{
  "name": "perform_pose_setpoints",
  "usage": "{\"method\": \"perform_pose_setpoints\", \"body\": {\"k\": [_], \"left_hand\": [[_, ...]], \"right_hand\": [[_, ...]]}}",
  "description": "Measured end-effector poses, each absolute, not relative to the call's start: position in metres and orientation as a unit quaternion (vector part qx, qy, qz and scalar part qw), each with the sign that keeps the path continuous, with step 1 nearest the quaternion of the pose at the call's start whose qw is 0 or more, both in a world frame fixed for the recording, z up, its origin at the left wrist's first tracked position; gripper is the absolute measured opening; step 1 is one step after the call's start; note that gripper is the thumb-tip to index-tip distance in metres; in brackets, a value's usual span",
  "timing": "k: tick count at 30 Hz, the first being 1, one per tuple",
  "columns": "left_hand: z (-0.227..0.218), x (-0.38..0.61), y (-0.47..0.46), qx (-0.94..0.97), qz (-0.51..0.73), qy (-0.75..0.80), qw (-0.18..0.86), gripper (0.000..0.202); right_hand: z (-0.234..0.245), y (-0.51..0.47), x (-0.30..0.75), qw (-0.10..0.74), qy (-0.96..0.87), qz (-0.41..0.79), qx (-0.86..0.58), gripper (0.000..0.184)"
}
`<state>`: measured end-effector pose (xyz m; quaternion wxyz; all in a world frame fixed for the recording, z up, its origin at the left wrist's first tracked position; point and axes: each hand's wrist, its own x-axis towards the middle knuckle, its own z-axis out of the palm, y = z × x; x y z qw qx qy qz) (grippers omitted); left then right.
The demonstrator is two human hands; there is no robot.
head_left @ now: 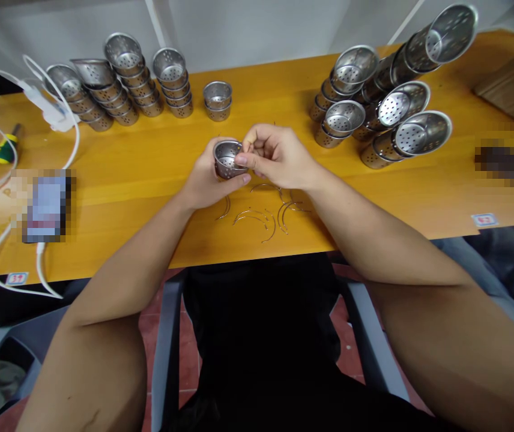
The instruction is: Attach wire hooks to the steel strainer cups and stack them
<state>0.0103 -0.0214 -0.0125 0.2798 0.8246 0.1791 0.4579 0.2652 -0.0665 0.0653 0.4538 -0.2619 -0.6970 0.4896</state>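
My left hand (209, 180) is wrapped around a small perforated metal cup (229, 151), held over the table with its mouth tilted up toward me. My right hand (279, 155) pinches at the cup's right rim, thumb and forefinger together; what lies between those fingertips is too small to make out. Several thin curved metal wires (283, 217) lie loose on the table just below both hands, partly hidden by the right wrist.
Stacks of similar perforated cups stand along the back left (133, 78) and back right (396, 120) of the yellow table (140, 156). A short cup stack (218, 101) stands behind my hands. At left are a phone (47, 207), white cables and a screwdriver (5, 147). A cardboard box (513, 84) stands right.
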Motion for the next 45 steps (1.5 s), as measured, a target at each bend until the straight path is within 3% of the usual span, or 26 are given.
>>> {"method": "perform_pose_setpoints", "body": {"k": [11, 17, 22, 27, 35, 45], "left_hand": [[-0.005, 0.009, -0.030, 0.833, 0.438, 0.188, 0.283, 0.079], [-0.014, 0.011, -0.016, 0.820, 0.464, 0.195, 0.273, 0.099], [-0.026, 0.009, 0.000, 0.792, 0.527, 0.187, 0.246, 0.100], [-0.024, 0.006, -0.003, 0.796, 0.507, 0.214, 0.252, 0.096], [-0.016, 0.010, -0.013, 0.782, 0.493, 0.265, 0.274, 0.103], [-0.008, 0.005, -0.020, 0.815, 0.435, 0.257, 0.283, 0.103]], "right_hand": [[0.059, -0.062, 0.268, 0.438, -0.718, 0.474, -0.261, 0.080], [0.049, -0.054, 0.278, 0.479, -0.745, 0.364, -0.290, 0.086], [0.053, -0.055, 0.290, 0.458, -0.808, 0.221, -0.297, 0.060], [0.055, -0.057, 0.293, 0.446, -0.838, 0.151, -0.277, 0.051], [0.064, -0.064, 0.292, 0.411, -0.840, 0.184, -0.301, 0.036], [0.059, -0.066, 0.285, 0.381, -0.852, 0.205, -0.295, 0.046]]}}
